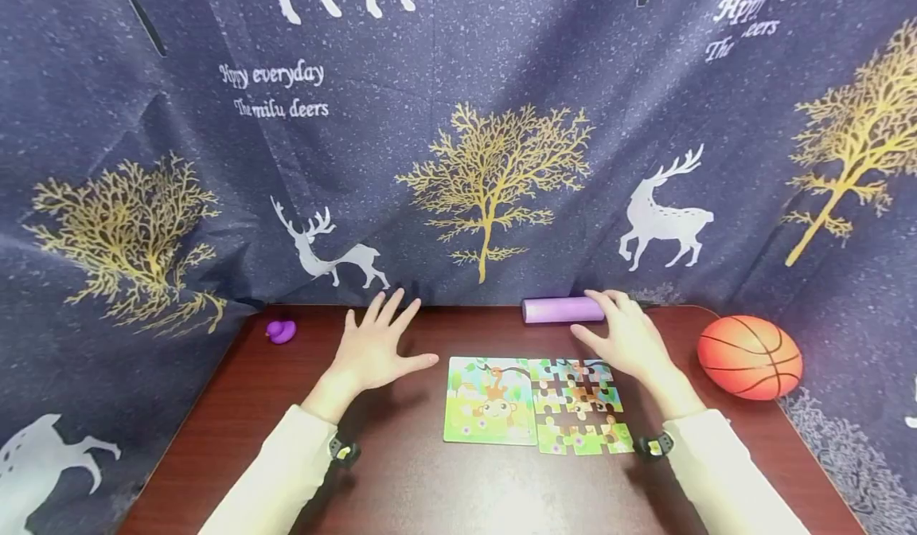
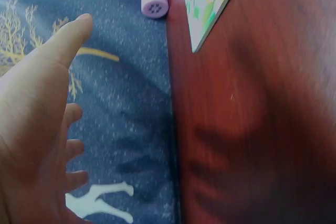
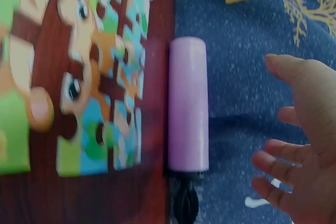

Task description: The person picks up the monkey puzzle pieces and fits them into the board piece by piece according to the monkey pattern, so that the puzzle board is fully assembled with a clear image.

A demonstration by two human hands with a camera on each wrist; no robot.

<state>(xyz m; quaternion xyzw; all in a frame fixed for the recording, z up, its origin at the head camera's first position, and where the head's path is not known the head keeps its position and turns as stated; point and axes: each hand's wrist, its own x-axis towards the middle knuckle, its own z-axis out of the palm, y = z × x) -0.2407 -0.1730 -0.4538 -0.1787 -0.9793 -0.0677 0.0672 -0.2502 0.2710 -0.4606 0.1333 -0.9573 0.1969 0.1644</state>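
Sleeves of pale cream fabric [image 1: 275,467] reach over a reddish-brown table [image 1: 401,471]; between them lies a jigsaw of colourful interlocking flat pieces [image 1: 582,410], dark gaps among them, and at its nine o'clock a square card printed with a cartoon monkey [image 1: 490,419]; left hand [image 1: 372,352], at the jigsaw's ten o'clock, is spread wide and holds nothing; an orange basketball [image 1: 748,357] sits at three; right hand [image 1: 630,336], at two, is likewise unclenched and empty; a small purple duck [image 1: 282,333] sits at ten; a light purple cylinder with a black end [image 1: 562,310] lies at twelve, near the right hand; behind hangs printed dark blue cloth [image 1: 401,65].
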